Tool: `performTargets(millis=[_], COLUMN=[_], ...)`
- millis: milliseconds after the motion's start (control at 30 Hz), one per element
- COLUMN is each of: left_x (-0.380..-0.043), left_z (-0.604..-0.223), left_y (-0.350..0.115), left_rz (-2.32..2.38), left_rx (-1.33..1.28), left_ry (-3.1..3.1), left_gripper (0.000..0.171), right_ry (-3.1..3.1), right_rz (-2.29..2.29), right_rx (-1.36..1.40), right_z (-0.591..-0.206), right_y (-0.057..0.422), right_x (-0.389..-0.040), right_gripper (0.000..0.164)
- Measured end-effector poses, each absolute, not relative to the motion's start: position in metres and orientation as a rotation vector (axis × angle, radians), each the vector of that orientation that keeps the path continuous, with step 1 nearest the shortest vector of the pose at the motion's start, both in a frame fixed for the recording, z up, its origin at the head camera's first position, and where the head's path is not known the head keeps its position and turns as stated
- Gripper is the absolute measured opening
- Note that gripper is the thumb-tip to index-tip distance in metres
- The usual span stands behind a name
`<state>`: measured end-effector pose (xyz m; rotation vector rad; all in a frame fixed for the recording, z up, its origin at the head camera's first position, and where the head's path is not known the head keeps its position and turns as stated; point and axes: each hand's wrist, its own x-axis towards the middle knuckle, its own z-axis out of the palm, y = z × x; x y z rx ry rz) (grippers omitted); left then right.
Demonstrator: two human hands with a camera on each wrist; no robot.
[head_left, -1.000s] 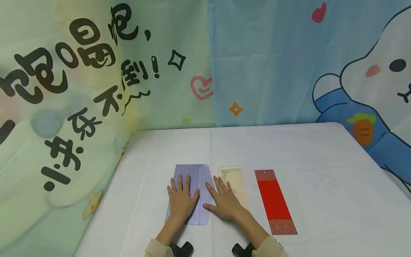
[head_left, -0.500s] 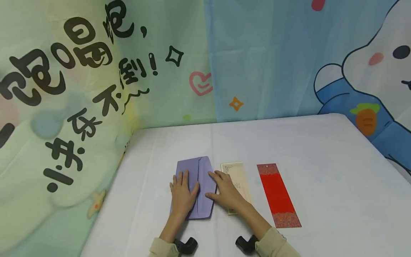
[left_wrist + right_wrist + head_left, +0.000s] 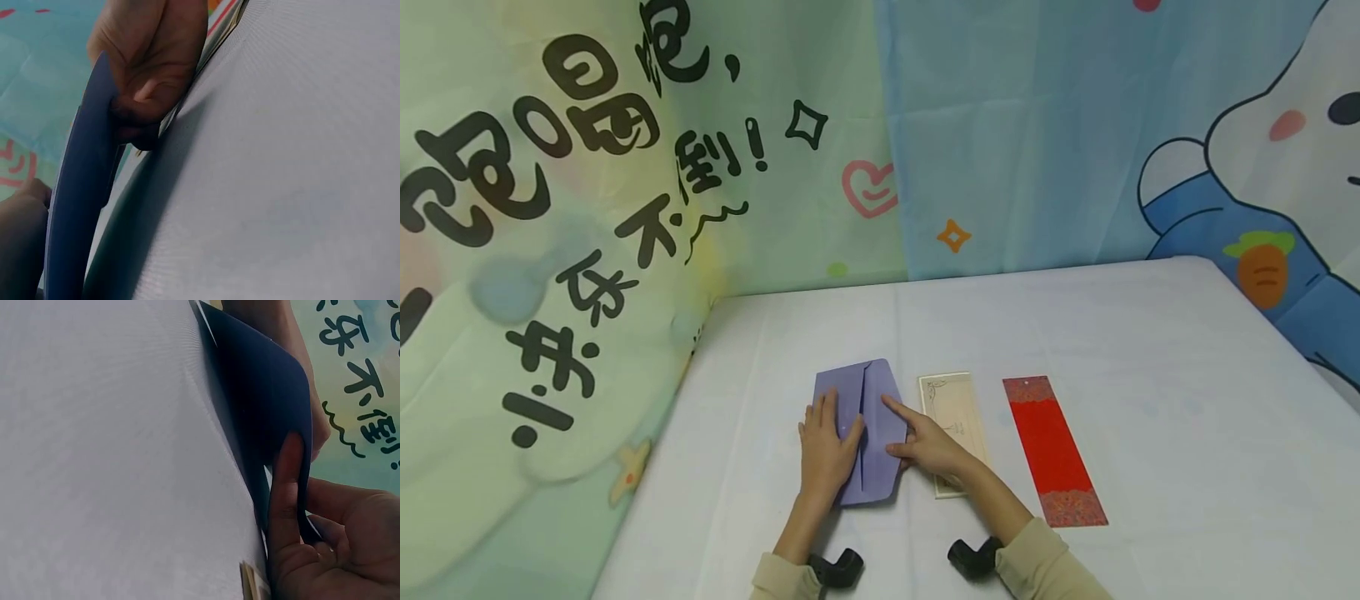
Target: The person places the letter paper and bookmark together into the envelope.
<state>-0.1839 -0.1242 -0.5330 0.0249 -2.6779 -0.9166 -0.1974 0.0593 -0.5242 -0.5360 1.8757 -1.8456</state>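
Observation:
A purple paper envelope [image 3: 882, 417] with a long seam lies in front of me, its right side raised off the white table. Flat across its left part rests my left hand [image 3: 827, 454], fingers extended. My right hand [image 3: 932, 446] pinches the right edge, with the index finger and thumb on top. In the right wrist view a finger [image 3: 286, 487] reaches under the envelope [image 3: 259, 387], while others stay on its far side. The left wrist view shows the envelope [image 3: 81, 181] nearly edge-on, with the right hand [image 3: 153, 69] at its border.
Just right of the envelope lies a cream printed card [image 3: 955, 408], partly behind the right forearm. Farther right is a red strip [image 3: 1051, 446] with patterned ends. Black wrist mounts [image 3: 838, 571] show by both sleeves. Printed curtains [image 3: 1000, 150] stand behind the white table [image 3: 1150, 375].
The envelope's right side has come up from the table. My right hand has gone from spread fingers on its edge to pinching it. The left hand still lies on the envelope.

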Motion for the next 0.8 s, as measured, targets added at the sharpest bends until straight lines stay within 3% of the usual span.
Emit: performTargets(millis=[400, 800], left_x=[-0.188, -0.190], left_z=[-0.513, -0.515], left_y=[-0.121, -0.114], left_rz=[-0.802, -0.820], left_rx=[0.187, 0.277], left_ry=[-2.695, -2.631], left_gripper=[0.097, 0.085], right_ry=[1.792, 1.863], right_rz=[-1.996, -1.983], right_rx=[-0.589, -0.591], right_z=[-0.523, -0.521], right_y=[0.063, 0.065], right_x=[-0.194, -0.192], right_gripper=[0.080, 0.080])
